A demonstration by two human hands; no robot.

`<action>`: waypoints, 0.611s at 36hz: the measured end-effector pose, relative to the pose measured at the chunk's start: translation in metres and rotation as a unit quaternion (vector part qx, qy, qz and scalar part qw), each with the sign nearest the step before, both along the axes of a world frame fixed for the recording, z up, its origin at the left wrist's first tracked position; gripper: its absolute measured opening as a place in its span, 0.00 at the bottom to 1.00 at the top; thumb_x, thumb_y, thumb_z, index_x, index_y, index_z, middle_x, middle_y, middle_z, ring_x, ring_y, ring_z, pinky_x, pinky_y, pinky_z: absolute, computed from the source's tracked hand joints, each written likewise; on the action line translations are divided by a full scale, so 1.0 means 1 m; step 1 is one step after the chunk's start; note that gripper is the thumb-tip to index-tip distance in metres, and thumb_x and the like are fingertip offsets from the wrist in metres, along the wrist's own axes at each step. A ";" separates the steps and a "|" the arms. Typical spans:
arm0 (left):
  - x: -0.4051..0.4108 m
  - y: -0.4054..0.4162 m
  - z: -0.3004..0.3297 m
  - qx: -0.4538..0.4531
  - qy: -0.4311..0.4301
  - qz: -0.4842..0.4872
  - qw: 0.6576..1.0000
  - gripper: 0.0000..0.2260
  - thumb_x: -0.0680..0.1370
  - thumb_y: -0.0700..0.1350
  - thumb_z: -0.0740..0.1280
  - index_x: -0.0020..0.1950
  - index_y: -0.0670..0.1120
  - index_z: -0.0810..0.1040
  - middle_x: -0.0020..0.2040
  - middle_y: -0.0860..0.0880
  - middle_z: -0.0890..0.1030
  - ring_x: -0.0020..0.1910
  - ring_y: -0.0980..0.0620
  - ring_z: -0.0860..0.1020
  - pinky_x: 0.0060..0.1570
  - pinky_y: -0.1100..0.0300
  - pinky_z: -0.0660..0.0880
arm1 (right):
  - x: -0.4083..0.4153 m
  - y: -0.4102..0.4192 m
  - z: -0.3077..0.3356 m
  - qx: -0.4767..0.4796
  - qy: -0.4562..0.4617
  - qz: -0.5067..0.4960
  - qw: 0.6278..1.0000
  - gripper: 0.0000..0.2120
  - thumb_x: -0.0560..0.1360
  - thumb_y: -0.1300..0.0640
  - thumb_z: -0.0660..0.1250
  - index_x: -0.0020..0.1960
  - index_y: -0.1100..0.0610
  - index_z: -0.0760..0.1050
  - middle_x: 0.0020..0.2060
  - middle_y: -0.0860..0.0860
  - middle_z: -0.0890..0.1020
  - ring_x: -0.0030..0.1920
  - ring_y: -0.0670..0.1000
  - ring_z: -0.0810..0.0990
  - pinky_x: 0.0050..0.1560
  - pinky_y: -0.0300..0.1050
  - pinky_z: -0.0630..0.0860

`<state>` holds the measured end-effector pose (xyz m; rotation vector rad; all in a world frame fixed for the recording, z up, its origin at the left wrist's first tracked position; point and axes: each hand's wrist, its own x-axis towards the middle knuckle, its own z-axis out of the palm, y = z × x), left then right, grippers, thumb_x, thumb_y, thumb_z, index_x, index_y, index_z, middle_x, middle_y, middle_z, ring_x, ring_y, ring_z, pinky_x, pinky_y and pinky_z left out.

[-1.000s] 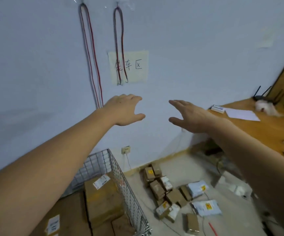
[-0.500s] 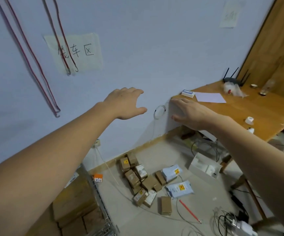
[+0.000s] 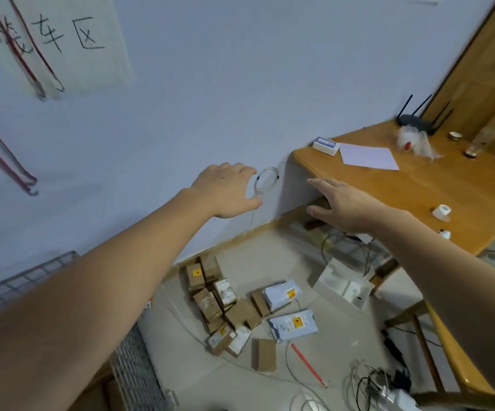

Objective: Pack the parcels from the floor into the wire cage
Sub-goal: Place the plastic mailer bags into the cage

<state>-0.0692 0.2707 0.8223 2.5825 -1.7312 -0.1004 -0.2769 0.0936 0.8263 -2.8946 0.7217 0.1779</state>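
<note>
Parcels [image 3: 234, 310] lie scattered on the floor [image 3: 344, 336] below my arms, right of the wire cage [image 3: 139, 372] at lower left. Further out I see both hands empty — left hand [image 3: 225, 191] and right hand [image 3: 341, 203] spread, fingers relaxed, before the wall [image 3: 210, 84].

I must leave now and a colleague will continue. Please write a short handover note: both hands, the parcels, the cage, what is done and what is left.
Left hand: open, held out in the air, empty.
Right hand: open, held out, empty.
Parcels: a heap of brown boxes and pale bags on the floor near the wall.
Cage: at lower left, mostly hidden by the left arm; its contents cannot be seen.
Done: cannot tell from this view.
Left: pick up the whole heap and pack it into the cage.
</note>
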 end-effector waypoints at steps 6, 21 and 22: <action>0.029 -0.029 -0.022 0.017 0.016 0.019 1.000 0.34 0.80 0.66 0.59 0.82 0.51 0.59 0.80 0.50 0.65 0.75 0.46 0.66 0.72 0.47 0.65 | 0.033 -0.047 -0.024 0.015 0.020 0.020 0.999 0.34 0.82 0.42 0.61 0.82 0.52 0.54 0.80 0.50 0.61 0.78 0.53 0.62 0.73 0.52 0.64; 0.070 -0.078 -0.132 0.101 0.054 0.177 0.978 0.34 0.81 0.65 0.58 0.82 0.50 0.59 0.80 0.49 0.65 0.75 0.45 0.66 0.72 0.48 0.64 | 0.141 -0.157 -0.143 0.076 0.086 0.156 0.981 0.34 0.82 0.41 0.60 0.82 0.53 0.52 0.80 0.53 0.60 0.78 0.57 0.61 0.76 0.55 0.61; 0.070 -0.084 -0.148 0.112 0.053 0.181 0.976 0.33 0.81 0.65 0.58 0.82 0.50 0.59 0.79 0.48 0.66 0.75 0.45 0.67 0.71 0.48 0.65 | 0.144 -0.167 -0.158 0.076 0.092 0.163 0.979 0.34 0.82 0.41 0.60 0.82 0.53 0.52 0.80 0.53 0.60 0.78 0.57 0.60 0.76 0.54 0.61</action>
